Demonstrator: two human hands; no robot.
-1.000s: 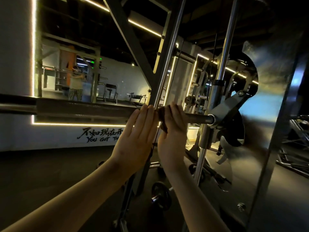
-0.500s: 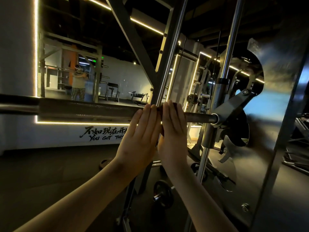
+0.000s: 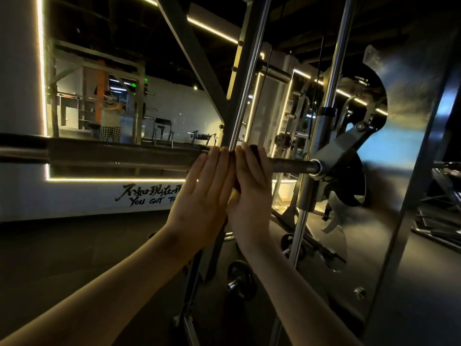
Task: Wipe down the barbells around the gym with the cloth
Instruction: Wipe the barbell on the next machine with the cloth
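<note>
A long steel barbell (image 3: 119,156) runs level across the view and ends in a bracket of the Smith machine (image 3: 331,156) at the right. A dark cloth (image 3: 254,148) lies over the bar, showing above my right fingertips and in the gap between my hands. My right hand (image 3: 252,193) presses the cloth against the bar with straight fingers. My left hand (image 3: 204,198) lies flat beside it, fingers straight, touching the bar and the right hand. Both thumbs are hidden.
Chrome guide rods (image 3: 252,71) and slanted frame beams rise just behind my hands. A polished steel panel (image 3: 411,171) stands at the right. Small weight plates (image 3: 240,279) sit low on pegs. A lit mirror (image 3: 112,108) reflects a person and racks.
My right fingers, curled over the bar a second ago, now lie straighter on the cloth. Both hands have closed together; the view has shifted slightly.
</note>
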